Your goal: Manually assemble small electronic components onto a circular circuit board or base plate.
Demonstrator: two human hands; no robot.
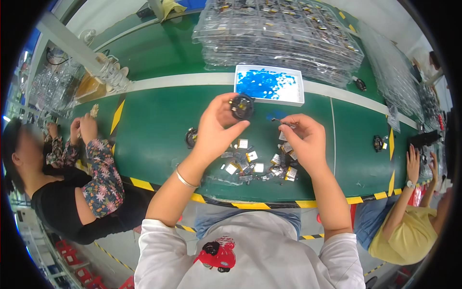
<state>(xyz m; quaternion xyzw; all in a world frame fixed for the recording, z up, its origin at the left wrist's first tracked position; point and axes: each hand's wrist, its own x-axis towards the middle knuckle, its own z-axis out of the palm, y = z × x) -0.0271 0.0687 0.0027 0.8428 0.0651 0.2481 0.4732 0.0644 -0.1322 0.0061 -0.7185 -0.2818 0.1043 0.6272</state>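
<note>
My left hand [216, 120] holds up a round black plastic housing [242, 107], thumb and fingers around its edge, its inner parts facing me. To its right, my right hand [308, 137] is closed in a pinch on a small dark piece with a thin end [277, 120]; its exact kind is too small to tell. Below both hands lies a loose pile of small silver battery cells [251, 156] with yellowish ends, mixed with little black parts. Another round black housing [191, 137] rests on the green table [149, 125] beside my left wrist.
Beyond my hands stands a white box [301, 91] with small blue pieces. Clear plastic trays [284, 43] full of parts are stacked behind it. One more black unit [378, 143] lies at right. Co-workers sit on both sides, a floral sleeve [103, 176] at left.
</note>
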